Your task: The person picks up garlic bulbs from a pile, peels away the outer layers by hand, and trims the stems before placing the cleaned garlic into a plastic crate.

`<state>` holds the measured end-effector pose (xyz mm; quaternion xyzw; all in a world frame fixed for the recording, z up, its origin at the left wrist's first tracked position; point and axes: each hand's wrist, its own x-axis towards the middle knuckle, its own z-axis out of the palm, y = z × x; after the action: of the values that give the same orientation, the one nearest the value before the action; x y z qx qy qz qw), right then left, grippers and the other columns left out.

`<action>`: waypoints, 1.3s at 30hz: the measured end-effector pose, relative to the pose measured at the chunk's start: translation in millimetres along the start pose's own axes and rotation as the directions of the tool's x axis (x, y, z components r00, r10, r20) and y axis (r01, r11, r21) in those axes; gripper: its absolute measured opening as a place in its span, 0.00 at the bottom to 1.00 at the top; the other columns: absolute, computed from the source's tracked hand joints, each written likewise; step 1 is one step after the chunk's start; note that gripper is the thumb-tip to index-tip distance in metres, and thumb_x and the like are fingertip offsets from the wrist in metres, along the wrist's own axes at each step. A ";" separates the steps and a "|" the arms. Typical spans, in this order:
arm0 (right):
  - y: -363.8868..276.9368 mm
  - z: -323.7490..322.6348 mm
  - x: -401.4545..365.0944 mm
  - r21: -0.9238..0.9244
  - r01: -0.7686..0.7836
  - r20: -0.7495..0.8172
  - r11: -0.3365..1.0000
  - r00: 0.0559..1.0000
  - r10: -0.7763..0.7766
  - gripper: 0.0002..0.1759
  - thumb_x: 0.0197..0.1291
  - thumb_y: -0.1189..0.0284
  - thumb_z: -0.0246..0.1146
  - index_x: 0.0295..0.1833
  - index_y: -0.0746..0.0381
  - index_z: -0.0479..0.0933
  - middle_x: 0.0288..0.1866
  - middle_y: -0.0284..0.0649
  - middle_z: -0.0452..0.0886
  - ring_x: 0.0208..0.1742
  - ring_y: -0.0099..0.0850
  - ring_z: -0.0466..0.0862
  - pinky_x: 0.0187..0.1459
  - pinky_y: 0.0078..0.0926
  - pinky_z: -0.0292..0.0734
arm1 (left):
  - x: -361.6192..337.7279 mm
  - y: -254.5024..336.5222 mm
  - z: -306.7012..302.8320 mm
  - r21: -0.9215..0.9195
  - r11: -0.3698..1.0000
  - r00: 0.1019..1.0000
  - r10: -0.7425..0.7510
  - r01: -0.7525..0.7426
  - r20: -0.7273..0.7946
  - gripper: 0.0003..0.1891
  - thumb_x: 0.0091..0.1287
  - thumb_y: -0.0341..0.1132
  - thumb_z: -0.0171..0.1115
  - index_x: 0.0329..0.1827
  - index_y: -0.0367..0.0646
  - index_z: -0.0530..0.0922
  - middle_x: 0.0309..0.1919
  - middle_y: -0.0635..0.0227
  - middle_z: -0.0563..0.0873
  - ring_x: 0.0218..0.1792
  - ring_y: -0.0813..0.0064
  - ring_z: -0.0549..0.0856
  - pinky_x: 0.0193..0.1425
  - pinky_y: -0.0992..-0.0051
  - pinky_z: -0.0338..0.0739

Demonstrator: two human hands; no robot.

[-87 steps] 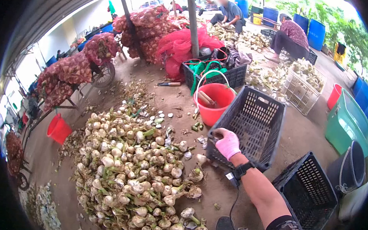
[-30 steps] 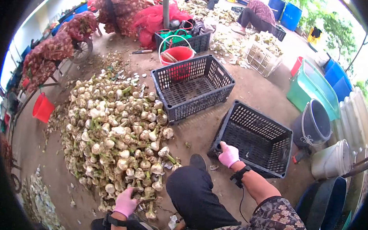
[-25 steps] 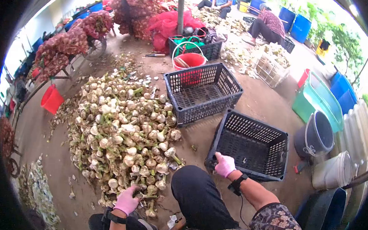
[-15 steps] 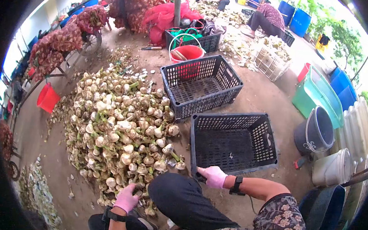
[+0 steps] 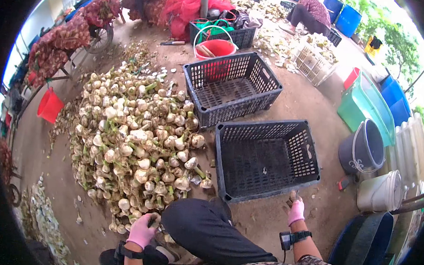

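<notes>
My left hand (image 5: 143, 229), in a pink glove with bare fingertips, is at the lower edge of a large heap of garlic bulbs (image 5: 139, 148). Its fingers are curled together around something I cannot make out. My right hand (image 5: 296, 209), gloved the same way, is by the near right edge of an empty black crate (image 5: 222, 171), its fingers pointing up; whether they hold anything is too small to tell. A second black crate (image 5: 237, 105) stands just behind the first. My bent knee is between the heap and my right hand.
Behind the crates stand a red bucket (image 5: 219, 49) and a black crate of bags (image 5: 245, 37). A white crate (image 5: 314, 66) sits near a seated person (image 5: 314, 15). On the right are a green tub (image 5: 366, 112), a dark bucket (image 5: 362, 147) and a white bucket (image 5: 379, 191).
My right hand has left the crate's near left corner and moved right along its near side. My left hand has shifted slightly, and the view has tilted a little.
</notes>
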<state>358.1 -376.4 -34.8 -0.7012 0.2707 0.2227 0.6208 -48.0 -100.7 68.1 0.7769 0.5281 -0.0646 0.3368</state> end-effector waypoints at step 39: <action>44.6 313.5 -219.1 0.195 0.943 0.819 -0.269 -0.005 0.574 0.20 0.51 0.77 0.57 0.53 0.59 0.78 0.46 0.46 0.82 0.48 0.40 0.82 0.49 0.33 0.77 | -63.7 -21.2 -60.0 -0.296 0.926 0.921 0.114 -0.235 -0.372 0.16 0.52 0.28 0.56 0.45 0.45 0.81 0.34 0.55 0.85 0.37 0.57 0.85 0.43 0.65 0.80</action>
<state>171.1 -46.8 33.0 -0.5581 -0.7423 0.3601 -0.0889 -109.3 -110.1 133.3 0.7518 0.5102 0.1953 0.3693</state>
